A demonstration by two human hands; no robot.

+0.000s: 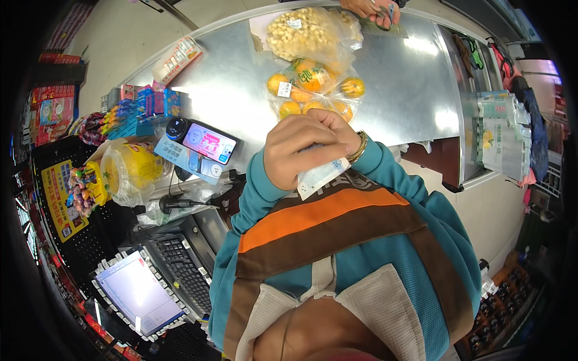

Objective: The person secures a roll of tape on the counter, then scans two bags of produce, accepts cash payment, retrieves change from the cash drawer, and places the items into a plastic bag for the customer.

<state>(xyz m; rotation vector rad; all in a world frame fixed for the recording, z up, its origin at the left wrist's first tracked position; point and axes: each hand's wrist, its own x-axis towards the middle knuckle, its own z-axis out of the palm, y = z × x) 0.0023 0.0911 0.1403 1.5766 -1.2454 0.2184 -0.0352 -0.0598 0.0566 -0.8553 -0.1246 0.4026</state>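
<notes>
My left hand (pixel 295 147) and my right hand (pixel 341 127) meet close to my chest, at the near edge of the metal counter (pixel 223 78). Closed fingers of the left hand grip a pale bluish banknote (pixel 322 177), whose lower part hangs out below them. Pressed against it, my right hand has its fingers bent, partly covered by the left; it seems to pinch the note's upper part. Just beyond the hands lies a clear bag of oranges (pixel 352 88) with a white label. Farther back is a clear bag of small pale-yellow round items (pixel 301 33).
Across the counter are another person's hands (pixel 370 11). To the left stand a phone-like payment screen (pixel 209 143), small colourful packets (pixel 135 111), a red-and-white box (pixel 177 60) and a big yellow tub (pixel 135 165). A keyboard (pixel 180 259) and a monitor (pixel 139 287) sit lower left.
</notes>
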